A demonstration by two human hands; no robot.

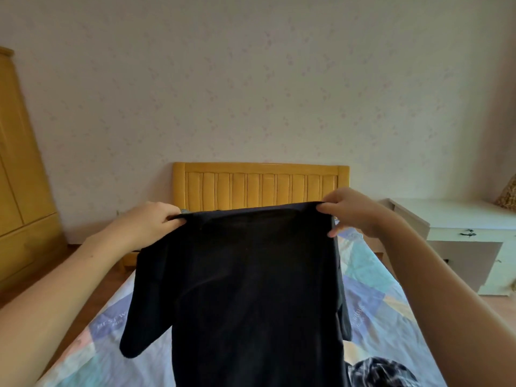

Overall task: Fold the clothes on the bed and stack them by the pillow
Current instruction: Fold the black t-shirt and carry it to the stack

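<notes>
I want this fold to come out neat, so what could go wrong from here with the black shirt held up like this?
1. The left hand and right hand grip only the top edge of the black shirt, so it may slip or land crooked.
2. The hanging sleeve could tuck under when lowered onto the bed.
3. The dark patterned garment lies close below; the shirt might drape over it.
</notes>
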